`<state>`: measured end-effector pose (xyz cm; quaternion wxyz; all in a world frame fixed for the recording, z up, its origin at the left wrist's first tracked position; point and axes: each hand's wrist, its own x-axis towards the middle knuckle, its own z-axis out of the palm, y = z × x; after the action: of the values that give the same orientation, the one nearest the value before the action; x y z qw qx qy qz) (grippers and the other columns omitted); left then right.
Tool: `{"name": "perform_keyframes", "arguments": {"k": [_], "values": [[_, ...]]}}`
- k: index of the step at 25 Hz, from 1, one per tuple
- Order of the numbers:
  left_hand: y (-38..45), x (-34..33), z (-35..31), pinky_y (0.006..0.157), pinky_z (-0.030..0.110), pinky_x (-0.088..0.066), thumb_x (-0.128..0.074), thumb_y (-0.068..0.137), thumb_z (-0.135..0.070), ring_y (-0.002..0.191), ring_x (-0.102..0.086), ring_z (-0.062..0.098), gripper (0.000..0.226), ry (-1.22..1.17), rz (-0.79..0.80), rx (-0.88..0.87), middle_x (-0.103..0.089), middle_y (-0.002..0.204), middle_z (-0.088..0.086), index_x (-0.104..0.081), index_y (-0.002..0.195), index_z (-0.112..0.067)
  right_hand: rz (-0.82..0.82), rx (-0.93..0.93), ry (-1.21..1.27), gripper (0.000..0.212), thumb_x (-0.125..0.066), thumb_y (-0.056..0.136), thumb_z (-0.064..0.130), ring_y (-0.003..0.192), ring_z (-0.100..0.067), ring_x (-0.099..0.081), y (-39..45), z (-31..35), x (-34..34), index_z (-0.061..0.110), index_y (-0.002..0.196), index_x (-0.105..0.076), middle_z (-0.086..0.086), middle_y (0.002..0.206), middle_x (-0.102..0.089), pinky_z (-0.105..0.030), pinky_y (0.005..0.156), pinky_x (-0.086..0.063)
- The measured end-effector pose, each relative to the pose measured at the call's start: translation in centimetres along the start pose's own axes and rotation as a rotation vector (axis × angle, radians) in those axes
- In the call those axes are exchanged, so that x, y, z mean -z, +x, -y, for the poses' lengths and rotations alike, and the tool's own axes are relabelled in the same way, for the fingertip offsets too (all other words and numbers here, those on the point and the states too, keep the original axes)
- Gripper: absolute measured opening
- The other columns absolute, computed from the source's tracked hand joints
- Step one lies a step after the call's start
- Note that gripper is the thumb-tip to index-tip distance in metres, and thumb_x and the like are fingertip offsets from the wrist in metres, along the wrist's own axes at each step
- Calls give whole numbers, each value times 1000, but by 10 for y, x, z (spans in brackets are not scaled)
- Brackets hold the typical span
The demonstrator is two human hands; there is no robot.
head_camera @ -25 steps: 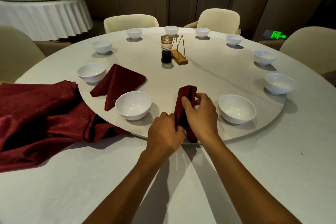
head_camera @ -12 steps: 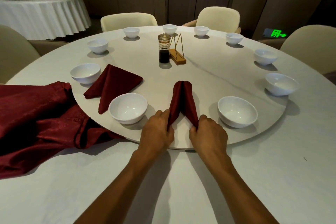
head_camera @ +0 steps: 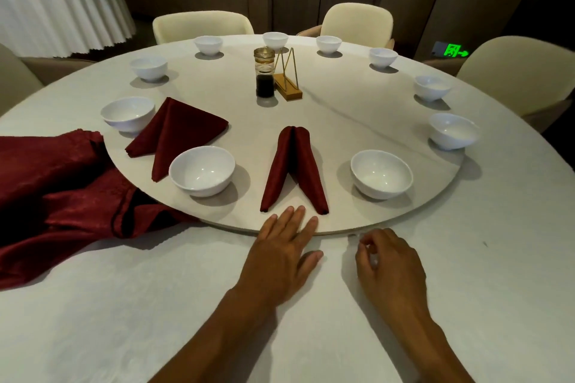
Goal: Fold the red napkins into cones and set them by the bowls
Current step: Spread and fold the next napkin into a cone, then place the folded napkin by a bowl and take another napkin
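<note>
A folded red napkin (head_camera: 294, 168) stands as a narrow cone on the round turntable (head_camera: 342, 121), between two white bowls (head_camera: 202, 169) (head_camera: 381, 172). A second folded red napkin (head_camera: 175, 134) lies further left, between the near-left bowl and another bowl (head_camera: 128, 112). My left hand (head_camera: 281, 253) lies flat with straight fingers on the turntable's near edge, just below the cone and not touching it. My right hand (head_camera: 389, 264) rests on the tablecloth with fingers loosely curled and holds nothing.
A heap of unfolded red napkins (head_camera: 53, 196) lies at the left, partly under the turntable's edge. Several more white bowls ring the turntable. A sauce jar (head_camera: 264, 74) and a wooden holder (head_camera: 289, 84) stand at its centre. Cream chairs surround the table.
Both hands have let go of the middle napkin and drawn back toward me. The napkin now stands alone with its two ends spread apart.
</note>
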<state>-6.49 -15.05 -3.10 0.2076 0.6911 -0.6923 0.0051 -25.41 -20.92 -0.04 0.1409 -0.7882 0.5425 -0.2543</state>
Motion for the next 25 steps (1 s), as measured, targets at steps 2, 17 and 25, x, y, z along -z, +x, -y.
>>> {"name": "perform_keyframes", "arguments": {"k": [2,17,25], "values": [[-4,5,9,122,37,-8,-31,97,-59,149,-14,16,64,19,27,-2,-18,159,-3,-28,152,-27,7,16,-24,6,-59,92,12,77,-18,-56,-4,-17,12,12,93,-65,-3,89,-64,-36,77,-49],[-50,91,96,121,45,1,4,80,-73,150,-10,20,99,384,185,412,-23,161,4,-28,153,-14,244,309,-307,63,-12,101,53,150,-12,9,-4,20,-34,25,156,2,6,164,5,-38,121,7],[-137,137,154,99,51,-40,-55,88,-30,125,-50,34,47,349,-350,425,-54,138,15,-59,131,-10,295,282,-365,68,-10,99,55,150,-16,12,-23,83,-64,22,154,11,1,163,12,-41,120,9]]}}
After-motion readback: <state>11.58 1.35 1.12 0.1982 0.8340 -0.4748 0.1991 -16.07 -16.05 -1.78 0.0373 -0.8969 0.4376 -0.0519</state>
